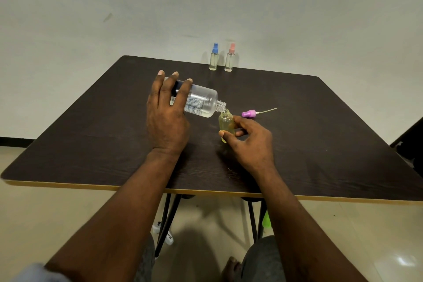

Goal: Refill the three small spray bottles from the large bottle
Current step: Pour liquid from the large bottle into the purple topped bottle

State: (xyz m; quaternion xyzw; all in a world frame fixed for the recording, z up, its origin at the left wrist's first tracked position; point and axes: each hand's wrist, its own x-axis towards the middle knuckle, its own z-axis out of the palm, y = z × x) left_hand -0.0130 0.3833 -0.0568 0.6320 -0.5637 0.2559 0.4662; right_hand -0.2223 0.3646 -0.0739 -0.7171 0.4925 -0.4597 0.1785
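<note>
Liquid runs from the big bottle (199,103), which my left hand (167,117) clamps round the body, neck tipped onto the mouth of the small bottle (226,125) pinched low in my right hand (249,142) above the table (320,133). Both look like light, slick plastic, so I judge mid-body grips safest. Pump (249,113) lies just beside; two capped bottles (221,58) stand at the far edge.

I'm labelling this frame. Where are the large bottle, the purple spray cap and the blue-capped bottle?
large bottle (202,101): head view, on its clear shoulder.
purple spray cap (249,113): head view, on the cap body.
blue-capped bottle (213,60): head view, on its clear body.
</note>
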